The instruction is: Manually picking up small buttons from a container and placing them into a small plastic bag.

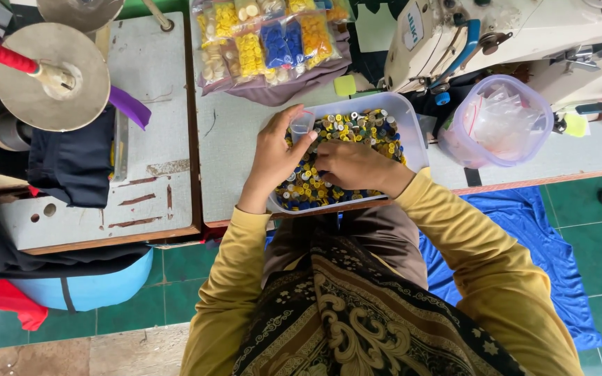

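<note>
Two hands in the button tub

Both hands work over a clear rectangular tub (412,132) full of mixed buttons (315,188), mostly yellow and blue. The tub sits at the near edge of a grey table (238,139), right in front of the person.

Left hand (276,157): fingers curled around a small clear cup (302,126), held upright above the tub's far-left corner. Closed grip on the cup.

Right hand (353,167): palm down, resting on the button pile, fingertips bunched toward the left. Can't tell whether it has pinched a button; the fingertips hide that.

Around it: bagged buttons (273,42) sorted by colour lie at the far side of the table. A round lidded plastic container (499,122) stands just right of the tub, beside a white sewing machine (510,35). Dark cloth (71,163) and a metal disc (50,76) sit on the bench to the left. A blue cloth (538,237) lies on the green floor.
</note>
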